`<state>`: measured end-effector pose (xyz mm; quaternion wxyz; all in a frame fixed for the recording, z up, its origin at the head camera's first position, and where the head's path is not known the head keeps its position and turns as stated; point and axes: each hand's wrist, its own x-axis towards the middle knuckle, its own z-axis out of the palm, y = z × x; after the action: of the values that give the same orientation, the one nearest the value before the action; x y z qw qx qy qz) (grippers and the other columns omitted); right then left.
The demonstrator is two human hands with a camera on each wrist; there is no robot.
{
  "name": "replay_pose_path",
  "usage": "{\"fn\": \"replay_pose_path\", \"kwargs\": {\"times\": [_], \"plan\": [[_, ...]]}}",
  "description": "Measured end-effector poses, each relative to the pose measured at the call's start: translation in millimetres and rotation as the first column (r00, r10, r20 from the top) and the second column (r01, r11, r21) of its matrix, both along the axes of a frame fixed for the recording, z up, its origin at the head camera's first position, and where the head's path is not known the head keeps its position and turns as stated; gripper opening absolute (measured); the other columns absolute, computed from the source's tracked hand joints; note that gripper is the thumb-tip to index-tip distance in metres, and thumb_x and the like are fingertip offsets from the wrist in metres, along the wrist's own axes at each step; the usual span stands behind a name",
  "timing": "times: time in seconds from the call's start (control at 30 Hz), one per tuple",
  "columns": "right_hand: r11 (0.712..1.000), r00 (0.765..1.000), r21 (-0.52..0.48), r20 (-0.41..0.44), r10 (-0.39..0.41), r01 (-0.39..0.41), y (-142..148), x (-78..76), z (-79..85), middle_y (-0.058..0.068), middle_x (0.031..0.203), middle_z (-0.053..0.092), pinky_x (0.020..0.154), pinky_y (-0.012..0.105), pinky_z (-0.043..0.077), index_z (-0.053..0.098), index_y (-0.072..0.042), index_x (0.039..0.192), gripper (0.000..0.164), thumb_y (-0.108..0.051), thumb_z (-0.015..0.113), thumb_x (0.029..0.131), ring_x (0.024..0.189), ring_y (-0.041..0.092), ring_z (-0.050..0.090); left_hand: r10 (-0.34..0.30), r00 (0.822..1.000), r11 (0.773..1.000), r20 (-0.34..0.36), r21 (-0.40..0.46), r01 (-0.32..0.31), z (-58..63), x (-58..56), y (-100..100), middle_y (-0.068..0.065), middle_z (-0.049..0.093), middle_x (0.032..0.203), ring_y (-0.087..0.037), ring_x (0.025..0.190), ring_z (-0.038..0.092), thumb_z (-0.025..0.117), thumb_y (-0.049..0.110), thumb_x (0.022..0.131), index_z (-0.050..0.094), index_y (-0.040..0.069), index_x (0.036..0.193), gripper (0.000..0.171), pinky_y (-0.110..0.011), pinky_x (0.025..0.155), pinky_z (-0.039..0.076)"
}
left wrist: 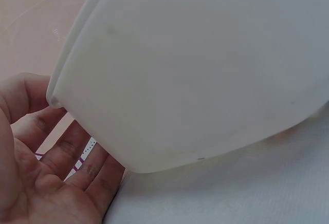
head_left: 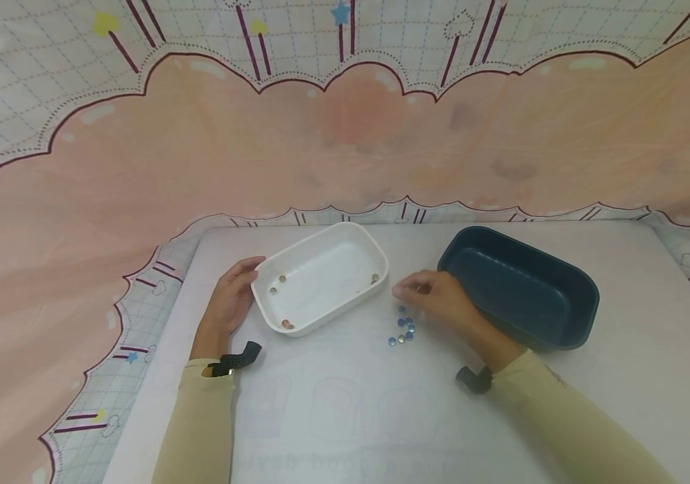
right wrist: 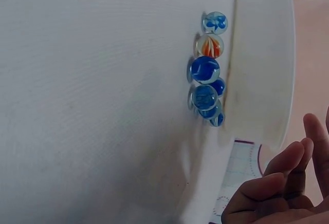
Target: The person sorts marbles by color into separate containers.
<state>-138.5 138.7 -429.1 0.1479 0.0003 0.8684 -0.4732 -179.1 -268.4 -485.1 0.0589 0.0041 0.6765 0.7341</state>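
My left hand (head_left: 232, 299) grips the left end of a white rectangular tray (head_left: 320, 254), its thumb at the rim and fingers along the outer wall. Inside the tray lie several glass marbles (head_left: 282, 278), some orange-tinted, near its left end and right corner. My right hand (head_left: 441, 296) hovers between the tray and a dark blue tray, fingers loosely bent, with no marble visible among them. Just below it, a cluster of blue marbles (right wrist: 205, 70) and one orange-swirled marble (right wrist: 210, 45) rests on the white table.
The dark blue tray (head_left: 523, 241) stands at the right, beyond my right forearm, and no marbles show in it. A white cloth covers the table (head_left: 320, 410). Behind hangs a peach and white patterned curtain (head_left: 248, 148).
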Motion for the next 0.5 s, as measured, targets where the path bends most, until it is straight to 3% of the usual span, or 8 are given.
{"fn": "replay_pose_path", "kwargs": {"times": [0.5], "plan": [[0.998,0.998,0.016,-0.018,0.054,-0.054,4.8,8.9,-10.3,0.001,0.106,0.072,0.074,0.029,0.055,0.078,-0.019,0.109,0.026,-0.037,0.077,0.091,0.099,0.023,0.059,-0.001,1.0,1.0,-0.017,0.019,0.002,-0.9,0.2,-0.5,0.005,0.058,0.136,-0.01,0.13,0.055,0.052,0.013,0.105,0.061,0.011,0.133,0.029,-0.015,0.105,0.049]]}}
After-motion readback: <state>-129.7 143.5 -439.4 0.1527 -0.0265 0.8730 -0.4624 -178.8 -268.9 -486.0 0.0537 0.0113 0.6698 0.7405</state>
